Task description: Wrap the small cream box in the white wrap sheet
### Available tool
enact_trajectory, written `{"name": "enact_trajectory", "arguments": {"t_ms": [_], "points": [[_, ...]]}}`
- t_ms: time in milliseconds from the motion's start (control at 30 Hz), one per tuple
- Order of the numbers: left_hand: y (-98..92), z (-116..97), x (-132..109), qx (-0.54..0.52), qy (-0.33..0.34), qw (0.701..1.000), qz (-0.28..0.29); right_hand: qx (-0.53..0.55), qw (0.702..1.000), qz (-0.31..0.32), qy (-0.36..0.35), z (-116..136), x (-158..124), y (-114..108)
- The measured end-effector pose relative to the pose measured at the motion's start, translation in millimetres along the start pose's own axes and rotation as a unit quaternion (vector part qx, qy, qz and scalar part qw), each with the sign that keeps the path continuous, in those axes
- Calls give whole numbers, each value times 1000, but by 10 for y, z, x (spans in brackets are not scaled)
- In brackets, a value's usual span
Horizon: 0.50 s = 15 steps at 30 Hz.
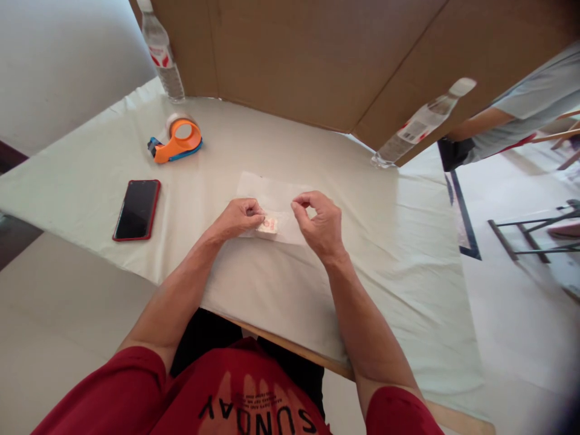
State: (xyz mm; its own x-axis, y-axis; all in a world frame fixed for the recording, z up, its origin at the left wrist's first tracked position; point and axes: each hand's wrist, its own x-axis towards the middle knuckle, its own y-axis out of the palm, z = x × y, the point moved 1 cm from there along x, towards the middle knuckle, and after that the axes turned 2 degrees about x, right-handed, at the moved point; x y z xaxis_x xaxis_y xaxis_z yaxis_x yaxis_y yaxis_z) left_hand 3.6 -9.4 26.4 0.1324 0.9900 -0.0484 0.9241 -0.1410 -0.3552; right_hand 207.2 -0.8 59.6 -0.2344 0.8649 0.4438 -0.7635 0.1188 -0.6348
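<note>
- Pale block (269,225) with red marking: lies on thin whitish sheet (267,187), just right of left fingertips, near front edge of table.
- Left hand (239,217): makes a narrow pinch at upper left corner of block; cannot tell whether gripping block or thin sheet.
- Right hand (321,225): hangs apart from block, near right side of sheet, thumb and forefinger tips close together; cannot tell whether holding anything thin.
- Phone (137,210) in red case: lies left of left hand, near left front edge.
- Orange and blue tape dispenser (173,148): rests beyond phone, well apart from both hands.
- 2 water bottles: stand before cardboard panel (290,54), left bottle (164,60) at far left, right bottle (419,128) at far right.
- Cardboard panel: bars the far side, folding toward right bottle.
- Another person's forearm (487,122): shows past cardboard panel, off the right side.
- Front edge strip (281,341): passes below both forearms, close to red shirt (235,386).
- Room for moving: stretches over wrinkled tablecloth (394,241) right of right hand, and between sheet and cardboard panel.
</note>
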Motion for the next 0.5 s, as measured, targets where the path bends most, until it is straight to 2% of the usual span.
{"name": "enact_trajectory", "arguments": {"t_ms": [133,233,500], "points": [[-11,-14,7,8,14,1000,2,-50,989,115,-82,159,-78,168],[-22,-40,1,9,17,1000,5,-95,973,184,-102,164,-132,289],[-65,-30,8,57,18,998,-7,-142,966,190,-107,154,-166,341]]}}
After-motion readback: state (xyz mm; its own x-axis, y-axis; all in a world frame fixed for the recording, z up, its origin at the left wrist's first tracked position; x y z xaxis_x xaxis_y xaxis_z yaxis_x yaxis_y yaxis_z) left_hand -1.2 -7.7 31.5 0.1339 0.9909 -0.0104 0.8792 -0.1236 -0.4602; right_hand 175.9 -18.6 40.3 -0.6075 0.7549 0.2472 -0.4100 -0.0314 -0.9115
